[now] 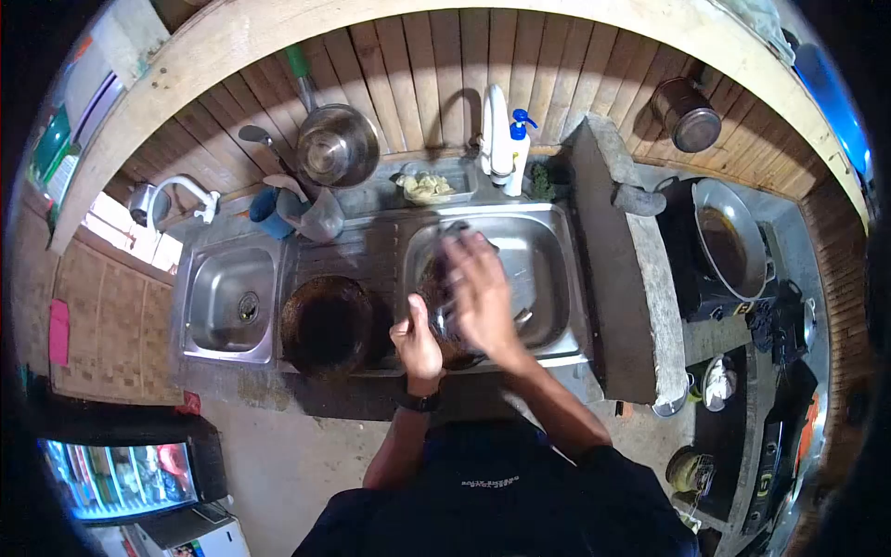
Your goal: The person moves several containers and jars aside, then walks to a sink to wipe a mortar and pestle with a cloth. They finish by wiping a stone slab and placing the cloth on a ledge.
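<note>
My left hand (418,343) grips the near rim of a dark round pan (433,290) that leans inside the right sink basin (548,269). Across the inside of that pan lies my right hand (478,292), fingers spread and blurred; whether it holds a sponge or cloth cannot be seen. A second dark, blackened wok (327,325) rests on the drainboard between the two basins, just left of my left hand.
Left sink basin (227,302) with a tap (190,195). Steel pot (336,147), blue cup (269,212), soap dish (429,187) and white pump bottle (516,153) line the back ledge. A concrete divider (624,260) separates a stove with a wok (731,237) at right.
</note>
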A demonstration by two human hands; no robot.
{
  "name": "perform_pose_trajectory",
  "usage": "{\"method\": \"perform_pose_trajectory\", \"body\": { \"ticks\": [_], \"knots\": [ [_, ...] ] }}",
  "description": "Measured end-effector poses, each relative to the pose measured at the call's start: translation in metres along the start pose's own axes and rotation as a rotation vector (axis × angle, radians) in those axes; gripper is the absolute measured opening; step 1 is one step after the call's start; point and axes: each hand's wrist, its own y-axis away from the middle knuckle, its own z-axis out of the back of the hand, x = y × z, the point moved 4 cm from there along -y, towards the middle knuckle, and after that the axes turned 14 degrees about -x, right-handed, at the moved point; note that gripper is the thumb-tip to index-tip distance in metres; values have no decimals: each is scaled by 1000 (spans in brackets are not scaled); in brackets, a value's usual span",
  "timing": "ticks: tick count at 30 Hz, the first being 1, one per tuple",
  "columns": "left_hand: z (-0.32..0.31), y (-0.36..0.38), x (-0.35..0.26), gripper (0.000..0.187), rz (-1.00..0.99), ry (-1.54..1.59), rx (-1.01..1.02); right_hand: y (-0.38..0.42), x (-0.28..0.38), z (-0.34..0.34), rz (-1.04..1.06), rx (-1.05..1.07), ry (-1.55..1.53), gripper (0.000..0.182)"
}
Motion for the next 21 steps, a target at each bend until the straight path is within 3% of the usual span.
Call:
{"method": "perform_pose_trajectory", "body": {
  "ticks": [4,5,7,9,11,13,16,18,19,20,21],
  "knots": [
    [-5,-2,-7,48,-207,202,-35,21,40,-6,306,145,10,39],
    [-1,3,-12,50,-227,206,-57,17,26,-8,179,243,95,36],
    [3,15,-37,53,-231,155,-120,-5,1,-9,-21,186,128,28],
    [4,17,-49,54,-227,113,-184,-12,-35,-9,-305,-79,-36,28],
    [2,15,-51,55,-256,151,-225,4,-71,-14,-477,-205,-25,28],
    [-2,10,-45,56,-117,159,-213,4,-78,-20,-399,-187,52,29],
    [-5,5,-32,55,26,111,-187,-30,-16,-4,-159,-5,165,35],
    [-6,-4,4,43,79,293,-39,-23,20,-12,210,-18,153,38],
    [-7,-10,22,39,104,386,35,-6,35,-19,211,278,203,43],
    [-7,-12,34,36,177,536,149,10,49,-20,403,146,125,46],
    [-3,-15,44,40,249,682,267,20,59,-14,368,199,78,49]
  ]
}}
